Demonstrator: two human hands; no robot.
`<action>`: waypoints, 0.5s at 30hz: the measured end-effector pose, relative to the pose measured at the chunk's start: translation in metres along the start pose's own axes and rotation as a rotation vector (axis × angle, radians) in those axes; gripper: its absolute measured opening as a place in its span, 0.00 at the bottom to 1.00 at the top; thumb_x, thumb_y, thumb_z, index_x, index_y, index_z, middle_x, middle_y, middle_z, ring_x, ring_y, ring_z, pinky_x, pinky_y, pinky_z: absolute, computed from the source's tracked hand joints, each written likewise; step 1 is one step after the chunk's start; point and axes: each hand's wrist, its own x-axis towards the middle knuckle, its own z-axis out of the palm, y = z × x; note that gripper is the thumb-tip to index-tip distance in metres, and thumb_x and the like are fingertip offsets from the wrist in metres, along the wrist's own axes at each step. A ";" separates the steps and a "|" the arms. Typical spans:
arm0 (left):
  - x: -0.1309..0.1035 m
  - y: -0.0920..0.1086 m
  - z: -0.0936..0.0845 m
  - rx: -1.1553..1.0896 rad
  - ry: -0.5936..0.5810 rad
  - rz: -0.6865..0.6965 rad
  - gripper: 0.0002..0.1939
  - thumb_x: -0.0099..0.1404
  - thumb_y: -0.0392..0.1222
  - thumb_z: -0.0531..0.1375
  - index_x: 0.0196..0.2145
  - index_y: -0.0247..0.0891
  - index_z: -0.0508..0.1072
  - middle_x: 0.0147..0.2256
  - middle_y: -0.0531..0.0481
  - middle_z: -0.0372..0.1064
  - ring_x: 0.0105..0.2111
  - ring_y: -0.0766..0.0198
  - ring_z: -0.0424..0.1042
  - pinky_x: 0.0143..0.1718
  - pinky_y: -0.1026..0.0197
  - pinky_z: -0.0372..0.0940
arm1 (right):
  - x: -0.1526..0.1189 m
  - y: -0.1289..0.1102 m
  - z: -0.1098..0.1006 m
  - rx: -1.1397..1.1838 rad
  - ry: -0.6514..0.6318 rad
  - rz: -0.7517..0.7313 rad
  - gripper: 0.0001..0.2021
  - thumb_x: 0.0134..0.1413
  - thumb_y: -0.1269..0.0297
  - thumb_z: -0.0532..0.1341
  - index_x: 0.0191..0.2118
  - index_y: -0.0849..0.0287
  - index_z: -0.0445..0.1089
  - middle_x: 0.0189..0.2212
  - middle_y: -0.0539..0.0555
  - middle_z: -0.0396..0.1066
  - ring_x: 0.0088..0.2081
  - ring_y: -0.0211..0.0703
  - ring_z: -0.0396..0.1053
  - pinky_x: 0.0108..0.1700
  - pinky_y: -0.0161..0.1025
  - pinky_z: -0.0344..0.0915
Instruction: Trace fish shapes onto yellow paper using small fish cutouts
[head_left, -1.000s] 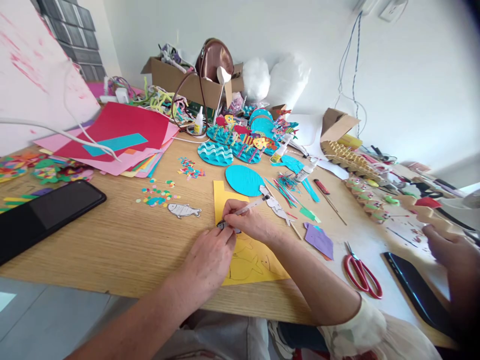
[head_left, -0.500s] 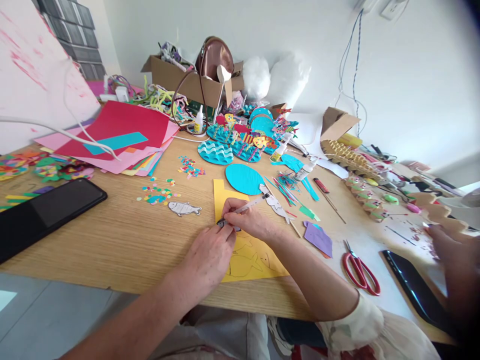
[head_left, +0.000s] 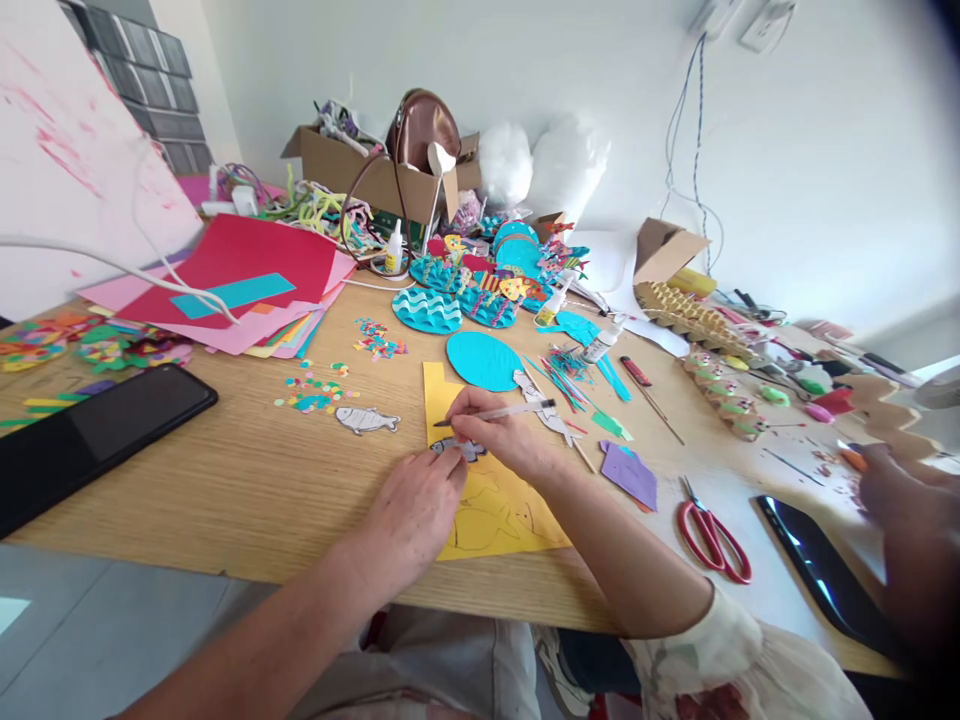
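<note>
My right hand (head_left: 495,432) is closed around a pen (head_left: 517,409), its tip just above a grey paper fish cutout (head_left: 474,450). That cutout lies on a sheet of yellow paper (head_left: 487,520) that bears drawn fish outlines. With fingers together, my left hand (head_left: 420,500) holds the cutout down against the sheet and partly covers it. Left of the sheet rests another paper fish cutout (head_left: 367,420). A third cutout (head_left: 544,412) lies to the right, beside a thin wooden stick. Behind the sheet sits a blue paper oval (head_left: 484,360).
Red-handled scissors (head_left: 712,530) and a phone (head_left: 817,570) lie to the right; another phone (head_left: 105,430) lies left. Confetti dots (head_left: 315,390), coloured sheets (head_left: 262,250) and glue bottles (head_left: 394,250) are spread behind. Another person's hand (head_left: 907,490) is at the far right.
The pen has lifted and swung from the fish cutout's head to a flatter angle just above it. More of the cutout shows now. My left hand stays pressed on it.
</note>
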 end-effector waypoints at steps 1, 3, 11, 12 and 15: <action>0.000 0.000 0.000 -0.011 0.000 0.003 0.20 0.62 0.26 0.44 0.51 0.30 0.62 0.49 0.42 0.63 0.47 0.56 0.63 0.49 0.56 0.59 | -0.003 -0.001 -0.001 -0.031 0.055 -0.014 0.02 0.45 0.70 0.53 0.27 0.58 0.61 0.19 0.46 0.63 0.22 0.34 0.61 0.23 0.31 0.56; 0.001 -0.001 0.001 -0.028 0.002 0.003 0.21 0.62 0.26 0.43 0.51 0.31 0.62 0.50 0.42 0.62 0.49 0.57 0.62 0.50 0.57 0.57 | -0.010 0.000 -0.001 -0.170 0.159 -0.039 0.02 0.47 0.70 0.53 0.28 0.58 0.62 0.21 0.47 0.66 0.23 0.35 0.64 0.25 0.31 0.57; 0.004 -0.008 -0.005 -0.159 -0.029 -0.007 0.21 0.62 0.27 0.45 0.51 0.36 0.63 0.51 0.43 0.63 0.48 0.58 0.65 0.47 0.60 0.57 | -0.023 0.019 0.005 -0.560 0.295 -0.096 0.05 0.51 0.69 0.52 0.33 0.57 0.64 0.24 0.50 0.71 0.25 0.37 0.66 0.29 0.33 0.55; 0.006 -0.013 -0.009 -0.184 -0.060 0.009 0.21 0.62 0.27 0.45 0.51 0.38 0.63 0.52 0.45 0.62 0.47 0.58 0.65 0.46 0.60 0.58 | -0.023 0.020 0.006 -0.569 0.308 -0.100 0.06 0.51 0.69 0.52 0.33 0.57 0.64 0.24 0.50 0.71 0.26 0.37 0.66 0.29 0.33 0.55; 0.019 -0.032 -0.022 -0.246 -0.125 0.152 0.20 0.61 0.29 0.48 0.47 0.43 0.68 0.48 0.50 0.67 0.45 0.59 0.67 0.43 0.62 0.58 | -0.024 0.022 0.007 -0.540 0.335 -0.108 0.06 0.51 0.70 0.51 0.33 0.58 0.65 0.25 0.50 0.71 0.27 0.37 0.67 0.29 0.33 0.56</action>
